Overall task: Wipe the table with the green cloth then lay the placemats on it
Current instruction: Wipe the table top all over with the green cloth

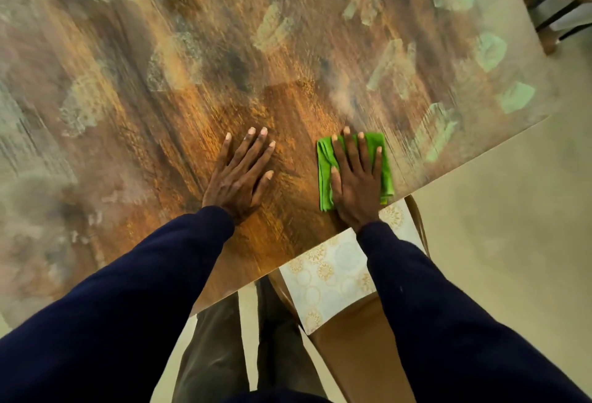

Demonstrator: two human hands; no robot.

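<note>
Nearest to me, both arms reach forward in dark navy sleeves (128, 300), and between them I look down on grey-brown trousers (214, 354) at the table's near edge. Just right of the legs a brown chair (358, 348) is tucked against that edge. On its seat lies a pale placemat (330, 277) printed with gold medallions and light circles. Its far end runs under the tabletop, and I cannot tell whether it is one mat or a stack.

Further out, my left hand (240, 175) lies flat on the bare wood with its fingers straight and spread, holding nothing. My right hand (355, 188) is beside it, palm down with straight, slightly spread fingers, pressing on the green cloth (324, 175). The cloth is folded into a rough rectangle. It lies on the table close to the near right corner and shows on both sides of the hand and past the fingertips. The two hands are near each other but not touching.

Beyond them the table (192, 66) spreads away, brown wood grain with pale greenish patches, much of it blurred. Past its right edge is a beige floor (496, 226), and at the far right corner stands a second chair with dark metal legs (544, 12).
</note>
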